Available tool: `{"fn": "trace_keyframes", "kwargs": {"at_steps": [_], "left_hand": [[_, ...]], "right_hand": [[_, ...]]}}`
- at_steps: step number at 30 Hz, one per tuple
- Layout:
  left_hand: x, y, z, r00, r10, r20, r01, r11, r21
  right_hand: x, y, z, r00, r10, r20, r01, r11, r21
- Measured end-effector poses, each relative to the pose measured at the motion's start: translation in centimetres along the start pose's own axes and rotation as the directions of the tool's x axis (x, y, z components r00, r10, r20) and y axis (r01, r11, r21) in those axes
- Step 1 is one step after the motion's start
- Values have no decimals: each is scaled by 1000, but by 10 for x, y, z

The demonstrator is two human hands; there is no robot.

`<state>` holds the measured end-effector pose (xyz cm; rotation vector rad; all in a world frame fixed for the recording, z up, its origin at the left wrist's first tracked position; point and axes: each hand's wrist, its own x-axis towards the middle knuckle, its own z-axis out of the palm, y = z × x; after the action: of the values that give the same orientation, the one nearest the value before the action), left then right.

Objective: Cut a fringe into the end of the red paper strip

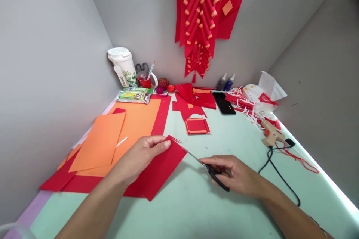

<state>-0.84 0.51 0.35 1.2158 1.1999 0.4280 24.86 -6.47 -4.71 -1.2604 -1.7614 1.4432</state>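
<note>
Left hand [148, 152]: pinched on the red sheet [168, 165], thumb on top, near its upper corner.
Right hand [239, 174]: closed round the black-handled scissors [215, 175]; well apart from the left hand.
Red sheet: between the hands, extending right of the left thumb; its right corner points toward the right hand, not touching it.
Scissors: blades aimed toward the left hand, tips at the sheet's right corner; blade gap too small to tell.
Thin strips [178, 140]: along the sheet's upper edge, just beside the left thumb.
Orange sheets [98, 138]: left of the left hand.
Glue gun [272, 133]: on the pale green tabletop [196, 213], beyond the right hand, to its right.
</note>
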Motion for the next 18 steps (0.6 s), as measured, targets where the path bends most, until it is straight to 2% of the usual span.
{"fn": "trace_keyframes", "kwargs": {"at_steps": [18], "left_hand": [[1, -3, 0, 1000, -2, -7, 3, 1000, 26]], "right_hand": [[1, 0, -1, 1000, -17, 15, 17, 1000, -14]]}}
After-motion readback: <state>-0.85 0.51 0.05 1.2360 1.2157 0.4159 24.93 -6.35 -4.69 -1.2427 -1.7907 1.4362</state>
